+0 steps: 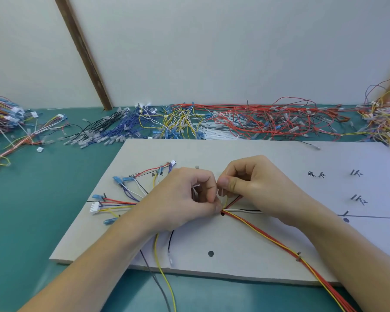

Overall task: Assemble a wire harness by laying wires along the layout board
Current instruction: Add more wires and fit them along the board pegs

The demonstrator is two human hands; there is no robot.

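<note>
Over on the far left, a heap of mixed wires [2, 118] sits on the green table [32, 221], with a loose orange and yellow strand [16, 145] trailing toward the front. Moving in, the pale layout board [245, 255] lies flat on the table, and at its left end the harness fans out: a white plug [94, 207] with red, yellow and purple wires, and blue terminals [118, 178] spread above and below it. A yellow wire [161, 266] and a dark one [152, 273] drop off the board's front edge.

Centre stage now, the left hand [178, 201] has its fingers curled in, thumb and fingertips pinching the bundle right where the wires gather. Touching it, the right hand [252, 188] is curled too, thumb pressed to forefinger, nipping a thin white strip [221, 194], likely a cable tie, standing just above that gathering point. From under the fingers a run of red and yellow wires [279, 242] shoots diagonally down to the right, passing a peg [298, 255] near the front edge and leaving the board. A white and black pair [245, 211] heads straight right beneath the right hand.

Along the back wall lie blue, yellow and red wire piles [257, 120]. On the board's right side, black handwritten marks [356, 173] and a drawn line [374, 217].
</note>
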